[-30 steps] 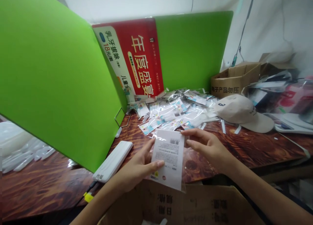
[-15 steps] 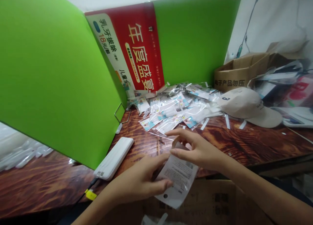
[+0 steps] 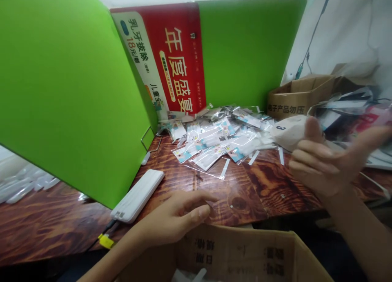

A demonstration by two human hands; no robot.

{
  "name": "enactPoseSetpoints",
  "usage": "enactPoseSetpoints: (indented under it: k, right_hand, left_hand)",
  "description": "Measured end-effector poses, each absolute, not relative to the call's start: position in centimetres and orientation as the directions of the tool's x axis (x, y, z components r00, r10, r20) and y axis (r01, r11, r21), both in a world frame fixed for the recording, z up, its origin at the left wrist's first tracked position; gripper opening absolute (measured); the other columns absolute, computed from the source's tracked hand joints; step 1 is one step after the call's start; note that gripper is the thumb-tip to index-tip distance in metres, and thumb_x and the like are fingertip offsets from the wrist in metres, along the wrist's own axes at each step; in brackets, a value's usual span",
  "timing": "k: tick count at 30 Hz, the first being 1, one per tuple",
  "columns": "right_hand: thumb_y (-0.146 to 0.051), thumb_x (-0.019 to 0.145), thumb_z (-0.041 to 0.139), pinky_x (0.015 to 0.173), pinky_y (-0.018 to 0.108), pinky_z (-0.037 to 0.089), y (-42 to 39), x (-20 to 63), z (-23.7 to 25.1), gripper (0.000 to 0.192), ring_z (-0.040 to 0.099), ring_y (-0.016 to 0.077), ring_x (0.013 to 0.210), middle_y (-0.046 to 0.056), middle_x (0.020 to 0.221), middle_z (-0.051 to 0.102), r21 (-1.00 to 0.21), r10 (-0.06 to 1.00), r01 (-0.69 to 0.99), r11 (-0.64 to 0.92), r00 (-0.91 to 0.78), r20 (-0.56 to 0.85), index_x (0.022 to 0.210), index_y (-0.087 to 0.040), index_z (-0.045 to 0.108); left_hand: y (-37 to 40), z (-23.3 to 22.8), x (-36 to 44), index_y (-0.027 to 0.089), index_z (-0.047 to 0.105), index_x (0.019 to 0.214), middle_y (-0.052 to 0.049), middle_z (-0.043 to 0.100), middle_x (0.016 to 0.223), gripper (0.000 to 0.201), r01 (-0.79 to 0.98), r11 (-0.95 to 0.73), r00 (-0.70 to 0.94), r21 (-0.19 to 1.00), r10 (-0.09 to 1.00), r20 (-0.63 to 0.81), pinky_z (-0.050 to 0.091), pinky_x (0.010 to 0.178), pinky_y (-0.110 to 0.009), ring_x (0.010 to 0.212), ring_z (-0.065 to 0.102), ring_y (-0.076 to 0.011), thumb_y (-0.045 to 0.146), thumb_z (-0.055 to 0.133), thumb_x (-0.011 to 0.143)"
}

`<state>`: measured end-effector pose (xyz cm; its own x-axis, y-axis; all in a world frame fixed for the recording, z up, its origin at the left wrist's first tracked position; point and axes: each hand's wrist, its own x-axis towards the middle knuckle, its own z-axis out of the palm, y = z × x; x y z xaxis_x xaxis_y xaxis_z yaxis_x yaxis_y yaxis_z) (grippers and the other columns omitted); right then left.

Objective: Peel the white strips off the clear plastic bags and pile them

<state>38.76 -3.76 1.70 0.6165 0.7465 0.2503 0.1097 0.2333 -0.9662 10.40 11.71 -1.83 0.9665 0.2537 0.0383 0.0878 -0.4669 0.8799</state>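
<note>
My left hand hovers at the far rim of an open cardboard box. Its fingers are loosely bent, thumb apart from the index finger, with nothing visible between them. My right hand is raised at the right, in front of a pale cap and partly covering it. The thumb stretches sideways, the other fingers bend loosely, and no object shows in the palm. Low in the box is some clear plastic. Beyond my hands, several clear packets with printed cards lie heaped on the wooden table.
Green panels stand at the back and left, with a red printed poster between. A white power bank with a cable lies left of my left hand. Behind the cap sit a brown carton and plastic bags.
The printed clear packet has left both hands and is out of sight. My right hand has swung up and to the right; my left hand remains near the box rim.
</note>
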Motion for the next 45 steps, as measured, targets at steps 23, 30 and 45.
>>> enactPoseSetpoints:
  k: [23, 30, 45]
  right_hand:
    - [-0.032, 0.095, 0.061, 0.086, 0.043, 0.053, 7.4, 50.1, -8.2, 0.027, 0.062, 0.0226, 0.101, 0.008, 0.117, 0.061, -0.910, 0.650, 0.351, -0.223, 0.749, 0.130, 0.114, -0.014, 0.061]
    - [-0.029, 0.094, 0.061, 0.094, 0.045, 0.049, 7.2, 47.2, -5.0, 0.018, 0.061, 0.0230, 0.107, 0.008, 0.115, 0.066, -0.959, 0.715, 0.279, -0.058, 0.681, 0.155, 0.102, -0.014, 0.067]
    - [-0.017, 0.072, 0.061, 0.107, 0.044, 0.041, 3.7, 29.6, -0.5, 0.041, 0.053, 0.0262, 0.125, 0.002, 0.135, 0.056, -0.960, 0.948, -0.050, 0.276, 0.180, 0.263, 0.108, -0.031, 0.074]
  left_hand:
    - [13.1, -2.5, 9.4, 0.027, 0.069, 0.116, -0.005, 0.075, 0.100, 0.034, 0.253, -0.600, 0.928, 0.759, 0.373, -0.014, 0.053, 0.080, -0.028, 0.093, 0.067, -0.0224, 0.044, 0.052, 0.092]
    - [13.1, -2.2, 9.8, 0.025, 0.068, 0.116, -0.005, 0.075, 0.101, 0.034, 0.218, -0.623, 0.930, 0.751, 0.367, 0.035, 0.051, 0.081, -0.028, 0.092, 0.068, -0.0223, 0.043, 0.049, 0.094]
    - [13.3, -3.1, 11.3, 0.011, 0.026, 0.148, -0.021, 0.033, 0.155, 0.080, 0.298, -0.781, 0.765, 0.549, 0.539, 0.352, 0.029, 0.116, -0.051, 0.143, 0.032, -0.0320, 0.043, 0.064, 0.085]
